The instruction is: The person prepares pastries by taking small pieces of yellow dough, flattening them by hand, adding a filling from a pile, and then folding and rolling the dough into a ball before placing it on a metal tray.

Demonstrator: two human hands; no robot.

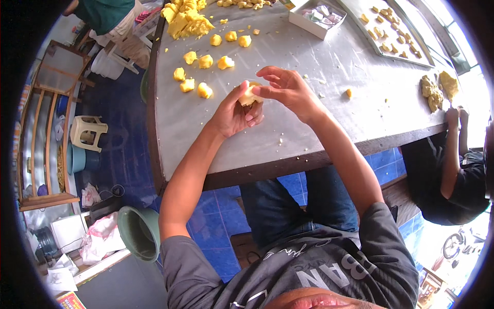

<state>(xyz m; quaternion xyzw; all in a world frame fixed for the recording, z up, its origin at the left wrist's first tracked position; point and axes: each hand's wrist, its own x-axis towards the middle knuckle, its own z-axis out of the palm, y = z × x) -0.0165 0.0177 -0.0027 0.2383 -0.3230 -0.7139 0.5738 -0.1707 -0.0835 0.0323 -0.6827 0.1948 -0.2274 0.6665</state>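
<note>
My left hand (pixel 237 114) is closed around a pale yellow dough piece (pixel 249 97) at the middle of the steel-topped table (pixel 206 154). My right hand (pixel 285 92) lays its thumb on that piece, with its other fingers curved and apart above it. Several small yellow dough lumps (pixel 205 61) lie to the left of and beyond my hands. A larger yellow dough mass (pixel 185 20) is at the table's far left corner. A single small lump (pixel 349 92) lies to the right of my right hand.
An open white box (pixel 309 28) and a tray of shaped pieces (pixel 391 41) are beyond. At right, a co-worker's hands (pixel 454 116) are by dough (pixel 432 92); another person (pixel 103 15) is upper left. A stool (pixel 85 131) and green bucket (pixel 136 232) stand left.
</note>
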